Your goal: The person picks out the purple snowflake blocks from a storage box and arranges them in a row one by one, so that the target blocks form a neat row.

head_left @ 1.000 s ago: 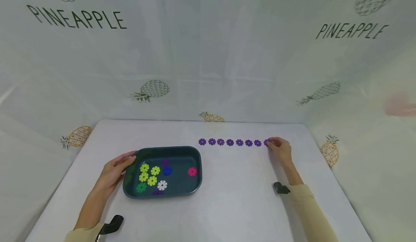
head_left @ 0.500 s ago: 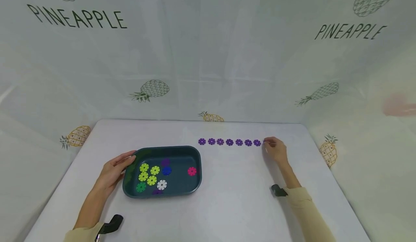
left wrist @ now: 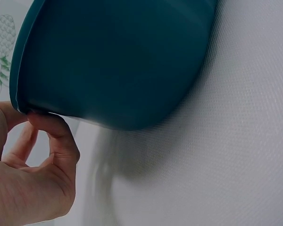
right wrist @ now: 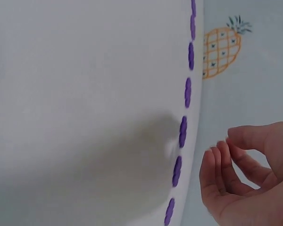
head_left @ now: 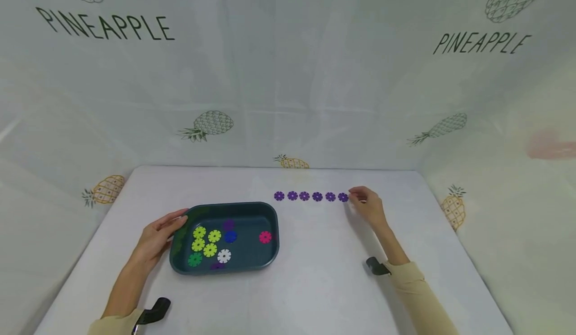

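In the head view my left hand (head_left: 155, 240) grips the left rim of a dark teal tray (head_left: 245, 269). The left wrist view shows curled fingers (left wrist: 61, 141) pinching the edge of the tray (left wrist: 122, 61). Several notched plastic discs lie inside: yellow discs (head_left: 210, 250), a green disc (head_left: 195, 259), a white disc (head_left: 224, 256), a blue disc (head_left: 230, 236), a pink disc (head_left: 265, 237) and purple ones. My right hand (head_left: 368, 207) hovers at the right part of a row of purple discs (head_left: 317, 196), covering that end. In the right wrist view its fingers are loosely bent, with nothing visible between them.
The white table (head_left: 306, 295) ends at the back against a hanging sheet (head_left: 292, 75) printed with pineapples. The purple row lies near that back edge, right of the tray. A dark wrist mount (head_left: 155, 311) sits on the left forearm, another (head_left: 377, 266) on the right.
My right hand has moved left along the row, off the last purple disc, and now blocks the view of the row's right end. The left hand and tray have stayed put.
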The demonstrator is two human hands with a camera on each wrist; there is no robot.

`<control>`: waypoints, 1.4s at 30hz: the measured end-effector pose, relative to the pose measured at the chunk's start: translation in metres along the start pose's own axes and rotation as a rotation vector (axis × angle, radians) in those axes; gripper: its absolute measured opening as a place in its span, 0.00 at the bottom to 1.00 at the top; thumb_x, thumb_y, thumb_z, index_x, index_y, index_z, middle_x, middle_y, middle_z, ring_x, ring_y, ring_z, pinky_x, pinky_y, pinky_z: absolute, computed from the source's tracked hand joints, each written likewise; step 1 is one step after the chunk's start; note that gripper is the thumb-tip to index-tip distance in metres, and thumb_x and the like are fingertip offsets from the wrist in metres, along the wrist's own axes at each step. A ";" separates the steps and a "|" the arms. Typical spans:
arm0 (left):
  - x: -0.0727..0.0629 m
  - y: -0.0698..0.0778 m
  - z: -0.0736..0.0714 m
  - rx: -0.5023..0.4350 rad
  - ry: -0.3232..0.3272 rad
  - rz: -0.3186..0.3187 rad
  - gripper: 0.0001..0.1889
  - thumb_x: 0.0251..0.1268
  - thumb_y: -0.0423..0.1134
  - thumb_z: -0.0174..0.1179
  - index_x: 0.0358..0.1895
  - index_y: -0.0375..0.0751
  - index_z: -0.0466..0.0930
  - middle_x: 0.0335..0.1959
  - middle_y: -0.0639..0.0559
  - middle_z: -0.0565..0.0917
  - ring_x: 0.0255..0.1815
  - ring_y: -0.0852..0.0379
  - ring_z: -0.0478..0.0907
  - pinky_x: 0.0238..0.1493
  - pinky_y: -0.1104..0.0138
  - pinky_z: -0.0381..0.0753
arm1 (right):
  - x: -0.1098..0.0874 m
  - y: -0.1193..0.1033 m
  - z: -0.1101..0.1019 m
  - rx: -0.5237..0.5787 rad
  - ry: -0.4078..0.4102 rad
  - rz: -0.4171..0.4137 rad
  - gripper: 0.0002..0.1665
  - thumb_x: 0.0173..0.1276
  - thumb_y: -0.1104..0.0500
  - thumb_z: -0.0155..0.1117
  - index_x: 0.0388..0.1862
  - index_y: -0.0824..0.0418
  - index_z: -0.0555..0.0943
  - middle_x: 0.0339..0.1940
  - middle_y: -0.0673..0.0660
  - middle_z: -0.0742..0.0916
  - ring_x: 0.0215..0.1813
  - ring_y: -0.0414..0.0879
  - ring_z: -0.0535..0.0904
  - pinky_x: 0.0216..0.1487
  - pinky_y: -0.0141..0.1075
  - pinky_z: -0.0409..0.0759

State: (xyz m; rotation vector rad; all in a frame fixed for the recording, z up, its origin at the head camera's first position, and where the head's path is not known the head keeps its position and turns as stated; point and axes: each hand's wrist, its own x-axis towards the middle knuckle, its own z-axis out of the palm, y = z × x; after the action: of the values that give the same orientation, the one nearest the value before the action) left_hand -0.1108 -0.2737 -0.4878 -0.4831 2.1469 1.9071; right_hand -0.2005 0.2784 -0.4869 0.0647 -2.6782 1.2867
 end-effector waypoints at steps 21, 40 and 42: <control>-0.003 0.002 0.000 -0.001 0.005 -0.003 0.31 0.68 0.60 0.66 0.71 0.56 0.77 0.50 0.72 0.82 0.56 0.64 0.74 0.51 0.69 0.77 | -0.013 -0.071 0.048 0.114 -0.120 -0.128 0.11 0.74 0.63 0.66 0.51 0.67 0.84 0.43 0.59 0.88 0.50 0.54 0.84 0.57 0.48 0.81; -0.001 0.001 0.000 0.008 0.004 -0.008 0.32 0.67 0.61 0.66 0.72 0.55 0.76 0.51 0.70 0.82 0.55 0.64 0.74 0.51 0.70 0.77 | -0.036 -0.122 0.108 0.216 -0.294 -0.384 0.11 0.72 0.65 0.69 0.51 0.64 0.84 0.44 0.55 0.88 0.47 0.48 0.84 0.55 0.41 0.84; -0.001 0.001 0.001 0.009 0.004 -0.008 0.32 0.67 0.61 0.66 0.72 0.55 0.76 0.52 0.69 0.82 0.56 0.64 0.74 0.51 0.70 0.77 | -0.037 -0.126 0.113 0.228 -0.319 -0.411 0.11 0.72 0.65 0.68 0.52 0.64 0.83 0.45 0.56 0.88 0.47 0.48 0.84 0.55 0.41 0.84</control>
State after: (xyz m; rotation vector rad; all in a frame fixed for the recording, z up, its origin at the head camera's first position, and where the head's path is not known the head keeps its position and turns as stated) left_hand -0.1103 -0.2730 -0.4862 -0.4927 2.1520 1.8926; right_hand -0.1650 0.1098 -0.4652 0.8674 -2.5435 1.5288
